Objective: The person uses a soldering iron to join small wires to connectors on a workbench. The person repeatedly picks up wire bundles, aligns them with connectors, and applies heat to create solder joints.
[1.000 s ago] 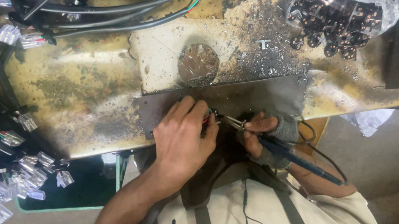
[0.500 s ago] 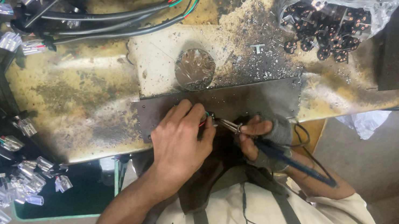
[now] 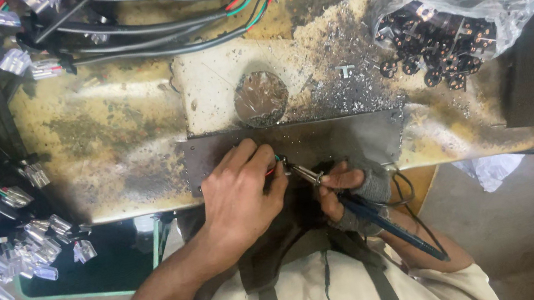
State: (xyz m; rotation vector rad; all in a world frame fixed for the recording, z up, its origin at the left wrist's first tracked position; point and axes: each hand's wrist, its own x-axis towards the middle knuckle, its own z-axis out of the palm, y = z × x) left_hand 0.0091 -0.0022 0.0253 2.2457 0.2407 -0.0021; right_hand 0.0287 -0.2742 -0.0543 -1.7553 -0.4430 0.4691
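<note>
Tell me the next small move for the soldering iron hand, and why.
Probably ease the soldering iron tip a touch further left onto the small wired part pinched in the left hand. The right hand holds the tip right beside it, over the dark metal plate.

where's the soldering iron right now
In the head view, the soldering iron is in the right hand, low centre, tip meeting the left hand.

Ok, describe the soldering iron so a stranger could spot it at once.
Start at the stained yellow workbench and find the dark metal plate along its near edge. Just below it, the right hand holds the soldering iron. It is the only long thin tool here, with a blue handle and a metal tip pointing at the left hand.
</note>
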